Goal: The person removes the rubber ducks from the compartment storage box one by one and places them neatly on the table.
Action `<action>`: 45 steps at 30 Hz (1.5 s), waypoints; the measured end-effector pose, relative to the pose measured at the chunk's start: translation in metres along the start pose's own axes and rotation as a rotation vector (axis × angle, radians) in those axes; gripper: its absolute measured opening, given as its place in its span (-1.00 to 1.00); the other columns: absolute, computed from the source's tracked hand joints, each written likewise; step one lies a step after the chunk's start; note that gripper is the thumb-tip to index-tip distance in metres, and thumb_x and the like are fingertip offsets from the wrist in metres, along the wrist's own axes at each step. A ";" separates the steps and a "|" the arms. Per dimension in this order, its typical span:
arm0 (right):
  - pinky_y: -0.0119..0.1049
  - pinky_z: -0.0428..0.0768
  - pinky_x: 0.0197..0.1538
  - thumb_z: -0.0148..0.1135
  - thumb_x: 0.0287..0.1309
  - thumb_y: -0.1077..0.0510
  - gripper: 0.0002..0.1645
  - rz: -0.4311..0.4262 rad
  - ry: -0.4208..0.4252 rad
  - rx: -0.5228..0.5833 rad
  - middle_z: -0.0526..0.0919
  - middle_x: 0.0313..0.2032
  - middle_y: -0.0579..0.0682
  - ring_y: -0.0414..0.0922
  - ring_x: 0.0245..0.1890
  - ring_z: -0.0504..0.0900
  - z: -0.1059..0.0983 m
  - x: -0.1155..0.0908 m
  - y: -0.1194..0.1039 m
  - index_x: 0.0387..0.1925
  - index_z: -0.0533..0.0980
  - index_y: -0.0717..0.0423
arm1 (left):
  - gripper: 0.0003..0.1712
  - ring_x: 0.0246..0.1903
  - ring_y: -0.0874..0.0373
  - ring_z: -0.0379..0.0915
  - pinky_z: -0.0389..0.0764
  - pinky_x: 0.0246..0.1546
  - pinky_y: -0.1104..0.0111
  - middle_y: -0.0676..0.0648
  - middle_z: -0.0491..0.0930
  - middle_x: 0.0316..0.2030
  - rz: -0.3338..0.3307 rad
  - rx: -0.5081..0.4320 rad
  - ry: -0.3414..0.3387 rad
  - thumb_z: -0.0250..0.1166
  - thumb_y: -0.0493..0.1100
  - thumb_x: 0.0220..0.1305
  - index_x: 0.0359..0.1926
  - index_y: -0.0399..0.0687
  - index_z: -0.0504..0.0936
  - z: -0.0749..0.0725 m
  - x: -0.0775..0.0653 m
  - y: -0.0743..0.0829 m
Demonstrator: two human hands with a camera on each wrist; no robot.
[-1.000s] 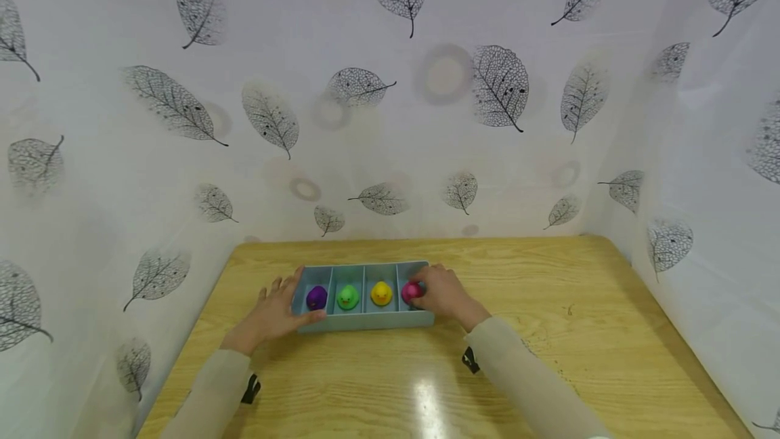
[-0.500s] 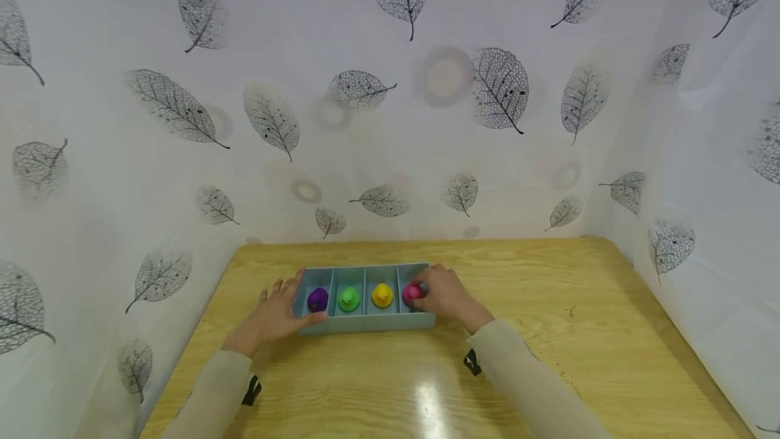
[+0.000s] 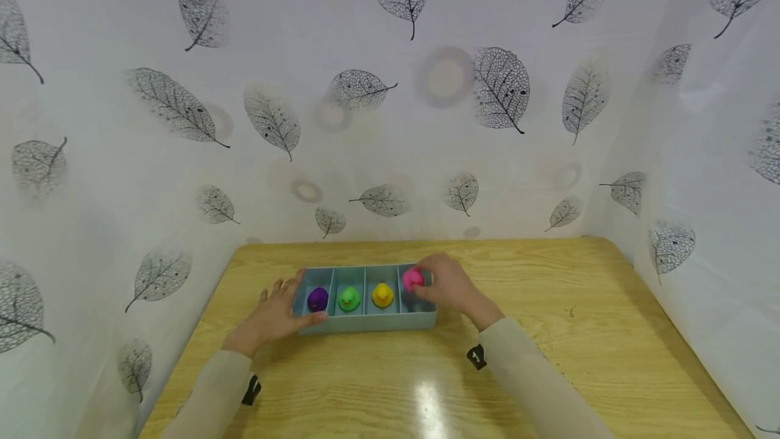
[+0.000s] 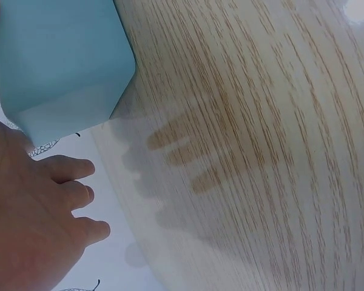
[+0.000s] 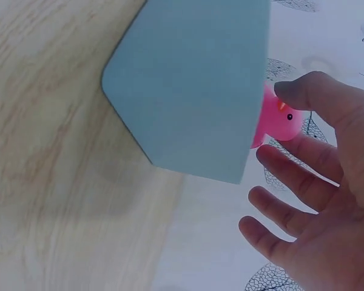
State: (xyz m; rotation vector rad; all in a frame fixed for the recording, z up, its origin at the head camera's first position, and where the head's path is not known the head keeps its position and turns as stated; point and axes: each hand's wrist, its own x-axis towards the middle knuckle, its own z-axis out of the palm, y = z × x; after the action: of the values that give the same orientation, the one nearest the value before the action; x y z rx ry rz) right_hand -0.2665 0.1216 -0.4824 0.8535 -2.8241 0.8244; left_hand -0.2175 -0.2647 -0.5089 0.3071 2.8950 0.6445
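A blue-grey box [image 3: 380, 322] with several compartments in a row stands on the table. From left to right sit a purple duck [image 3: 317, 299], a green duck [image 3: 349, 299] and a yellow duck [image 3: 382, 295], each in its own compartment. My right hand [image 3: 453, 288] pinches a pink toy duck [image 3: 413, 280] between thumb and fingers over the rightmost compartment. In the right wrist view the pink duck's head [image 5: 285, 120] shows above the box rim; its lower part is hidden. My left hand [image 3: 274, 314] holds the box's left end, thumb at the near wall and index finger at the far corner.
The wooden table [image 3: 378, 378] extends around the box on all sides. A pale cloth with leaf prints [image 3: 390, 141] hangs behind and at both sides. Each sleeve has a small black piece at the wrist [image 3: 477, 357].
My right hand has raised the pink duck from the floor of the rightmost compartment, and it appears farther back. The left hand and the box have stayed in place.
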 end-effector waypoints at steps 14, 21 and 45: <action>-0.15 0.81 -0.09 0.49 0.14 0.17 -0.54 0.142 -0.014 0.327 0.73 0.07 0.20 0.09 -0.03 0.77 -0.022 -0.008 0.001 0.06 0.64 0.24 | 0.41 0.59 -0.56 -0.22 -0.23 0.51 -0.51 -0.45 0.07 0.59 -0.014 -0.011 -0.011 0.26 0.57 0.25 0.72 -0.09 -0.25 -0.002 0.000 0.003; -0.33 0.72 -0.25 0.50 0.14 0.18 -0.51 0.149 0.011 0.310 0.74 -0.02 0.19 -0.06 -0.20 0.73 -0.027 -0.012 0.010 0.10 0.62 0.25 | 0.41 0.58 -0.59 -0.21 -0.22 0.49 -0.52 -0.47 0.07 0.59 -0.005 -0.014 -0.008 0.26 0.57 0.25 0.72 -0.08 -0.25 -0.001 0.000 0.003; -0.27 0.68 -0.19 0.53 0.17 0.15 -0.57 0.204 0.080 0.303 0.76 -0.06 0.19 0.00 -0.16 0.71 -0.029 -0.032 0.056 0.05 0.66 0.21 | 0.41 0.60 -0.56 -0.23 -0.23 0.50 -0.52 -0.45 0.06 0.60 -0.017 -0.002 -0.015 0.24 0.59 0.25 0.72 -0.05 -0.29 0.001 0.001 0.000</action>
State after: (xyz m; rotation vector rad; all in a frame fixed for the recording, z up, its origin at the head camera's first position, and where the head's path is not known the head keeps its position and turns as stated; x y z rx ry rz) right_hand -0.2720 0.1913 -0.4914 0.5481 -2.7899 1.3078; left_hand -0.2182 -0.2645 -0.5098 0.2852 2.8795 0.6403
